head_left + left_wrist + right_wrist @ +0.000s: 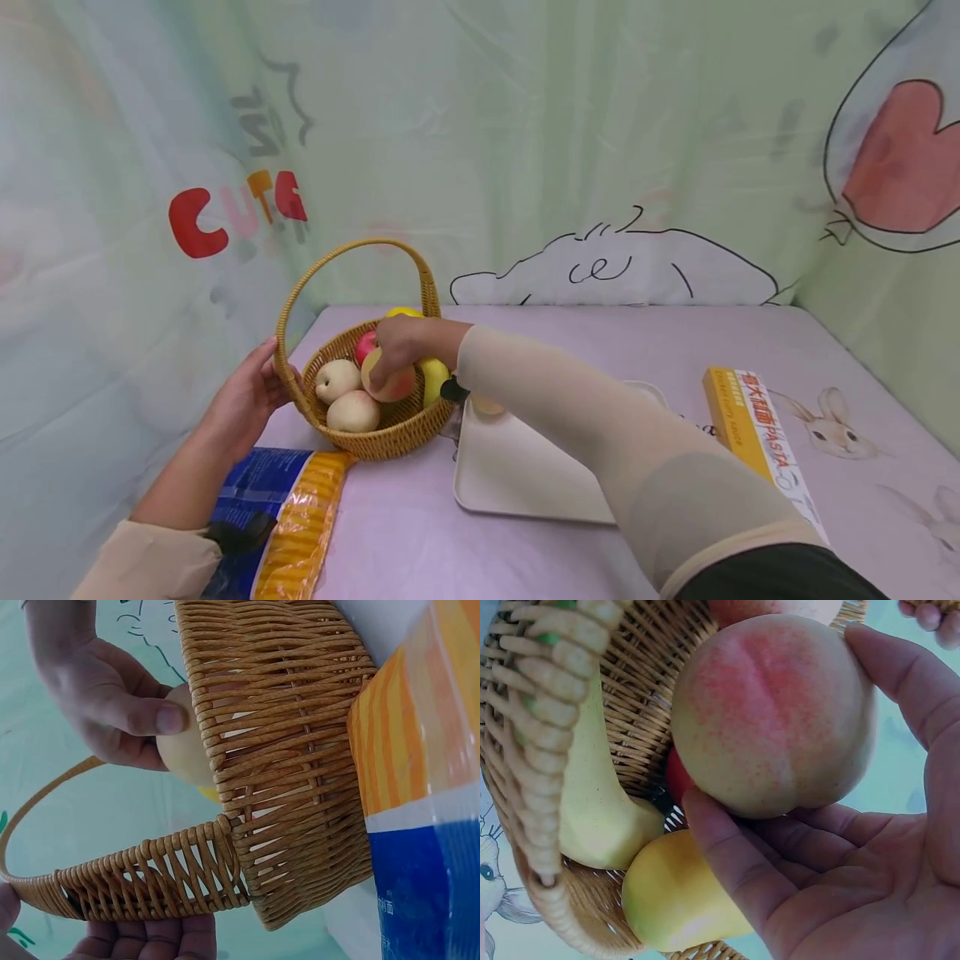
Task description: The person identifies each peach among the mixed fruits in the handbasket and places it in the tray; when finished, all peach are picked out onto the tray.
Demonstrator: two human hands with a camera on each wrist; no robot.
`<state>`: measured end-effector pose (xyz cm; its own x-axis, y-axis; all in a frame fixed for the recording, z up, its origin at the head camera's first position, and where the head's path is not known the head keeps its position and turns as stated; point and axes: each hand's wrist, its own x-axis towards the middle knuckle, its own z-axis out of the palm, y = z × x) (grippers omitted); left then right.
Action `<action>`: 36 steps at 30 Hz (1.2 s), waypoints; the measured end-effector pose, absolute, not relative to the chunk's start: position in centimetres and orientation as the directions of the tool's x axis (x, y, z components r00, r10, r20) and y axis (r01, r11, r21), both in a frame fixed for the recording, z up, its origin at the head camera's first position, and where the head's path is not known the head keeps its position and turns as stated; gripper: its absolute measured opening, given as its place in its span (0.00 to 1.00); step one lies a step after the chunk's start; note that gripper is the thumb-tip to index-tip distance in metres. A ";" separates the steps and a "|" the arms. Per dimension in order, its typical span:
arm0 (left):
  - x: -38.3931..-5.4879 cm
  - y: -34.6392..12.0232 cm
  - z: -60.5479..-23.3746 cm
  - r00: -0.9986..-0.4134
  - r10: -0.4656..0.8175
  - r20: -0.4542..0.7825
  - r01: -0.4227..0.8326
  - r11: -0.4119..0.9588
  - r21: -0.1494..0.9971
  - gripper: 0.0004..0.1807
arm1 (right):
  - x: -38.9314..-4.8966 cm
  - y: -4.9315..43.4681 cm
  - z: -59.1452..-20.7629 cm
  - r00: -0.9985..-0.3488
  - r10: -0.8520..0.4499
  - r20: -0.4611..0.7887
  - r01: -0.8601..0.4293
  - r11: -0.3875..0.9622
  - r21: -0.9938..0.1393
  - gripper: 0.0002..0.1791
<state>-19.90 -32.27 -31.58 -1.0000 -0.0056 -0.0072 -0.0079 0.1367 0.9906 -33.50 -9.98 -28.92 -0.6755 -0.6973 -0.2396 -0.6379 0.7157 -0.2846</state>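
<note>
My right hand (pixel 401 340) pinches a blushed peach (pixel 772 720) between thumb and fingers, over the inside of a wicker basket (pixel 397 446). In the right wrist view the peach appears above the other fruit, near the rim. Two paler peaches (pixel 354 411) lie in the basket's left part. Behind them is a red fruit (pixel 365 345), partly hidden by my hand. A long yellow fruit (pixel 592 787) and a rounded yellow one (pixel 682 892) lie along the other side. My left hand (pixel 247 400) holds the basket's handle (pixel 150 881) near its left base, thumb and fingers on opposite sides.
A blue and orange plastic bag (pixel 300 508) lies in front of the basket. To the right is a whitish tray (pixel 525 475) with a pale round thing (pixel 487 406) on it, partly behind my sleeve. A yellow pasta box (pixel 757 425) lies farther right. Printed curtains surround the table.
</note>
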 end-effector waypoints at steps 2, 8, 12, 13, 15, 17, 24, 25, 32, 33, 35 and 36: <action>-19.9 -32.3 -31.6 -1.000 -0.006 -0.007 -0.008 0.133 0.991 0.29 | -33.4 -9.7 -28.8 -0.681 -0.697 -0.226 -0.635 0.715 -0.293 0.27; -19.9 -32.4 -31.7 -1.000 -0.010 -0.029 -0.030 0.121 0.992 0.29 | -32.8 -9.3 -28.6 -0.670 -0.717 -0.193 -0.647 0.691 -0.323 0.26; -19.8 -32.4 -31.9 -0.999 -0.018 -0.036 -0.038 0.117 0.992 0.30 | -32.3 -9.0 -28.4 -0.659 -0.730 -0.184 -0.658 0.677 -0.329 0.28; -19.8 -32.4 -31.9 -0.999 -0.019 -0.037 -0.039 0.117 0.992 0.30 | -32.1 -8.8 -28.4 -0.658 -0.732 -0.179 -0.660 0.675 -0.330 0.28; -19.8 -32.4 -32.0 -0.999 -0.022 -0.039 -0.041 0.114 0.993 0.30 | -31.8 -8.5 -28.3 -0.655 -0.738 -0.166 -0.667 0.667 -0.334 0.28; -19.8 -32.3 -32.0 -0.999 -0.020 -0.043 -0.045 0.109 0.993 0.30 | -31.5 -8.1 -28.2 -0.654 -0.742 -0.149 -0.666 0.658 -0.351 0.26; -19.8 -32.1 -32.1 -0.999 -0.015 -0.035 -0.036 0.113 0.993 0.30 | -30.4 -5.9 -27.7 -0.638 -0.767 -0.068 -0.643 0.579 -0.502 0.16; -19.8 -32.1 -32.0 -0.999 -0.014 -0.032 -0.033 0.116 0.993 0.30 | -30.2 -5.7 -27.7 -0.639 -0.767 -0.055 -0.638 0.568 -0.521 0.15; -19.7 -32.0 -31.7 -1.000 0.006 -0.009 -0.008 0.111 0.994 0.30 | -29.8 -3.9 -27.7 -0.662 -0.749 0.013 -0.602 0.522 -0.604 0.23; -19.7 -32.0 -31.7 -1.000 0.009 -0.007 -0.006 0.109 0.994 0.30 | -29.7 -3.7 -27.7 -0.664 -0.748 0.023 -0.600 0.514 -0.613 0.23; -19.7 -32.0 -31.7 -1.000 0.013 -0.002 -0.001 0.106 0.994 0.30 | -29.5 -3.2 -27.8 -0.669 -0.742 0.045 -0.597 0.500 -0.627 0.24; -19.6 -32.0 -31.7 -1.000 0.014 -0.002 0.000 0.104 0.995 0.30 | -29.4 -2.9 -27.8 -0.672 -0.738 0.055 -0.593 0.493 -0.636 0.24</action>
<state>-19.65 -32.04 -31.71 -0.9999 0.0144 -0.0016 -0.0001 0.1044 0.9945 -29.44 -2.94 -27.80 -0.6724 -0.7381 0.0550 -0.5934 0.4932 -0.6362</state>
